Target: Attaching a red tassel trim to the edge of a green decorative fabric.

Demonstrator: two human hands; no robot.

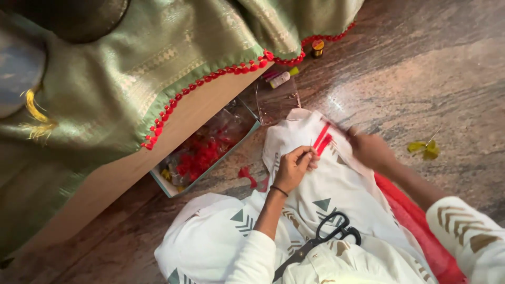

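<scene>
Green cloth [105, 79] with red trim drapes left, tray [202, 155] of red bits below. Left hand [292, 168] pinches red threads [322, 139] over lap; right hand [371, 150] grips their far end. Scissors [321, 236] on lap.

Left hand [292, 168]: fingers [307, 153] pinching red thread strands [322, 138] above white patterned cloth [326, 194]. Right hand [370, 149]: just right of the strands, grip unclear. Black scissors [321, 239]: on the cloth, below the fingers. Box of red tassels [202, 155]: on the floor, left of the fingers. Green fabric, red-trimmed [131, 79]: above.
</scene>
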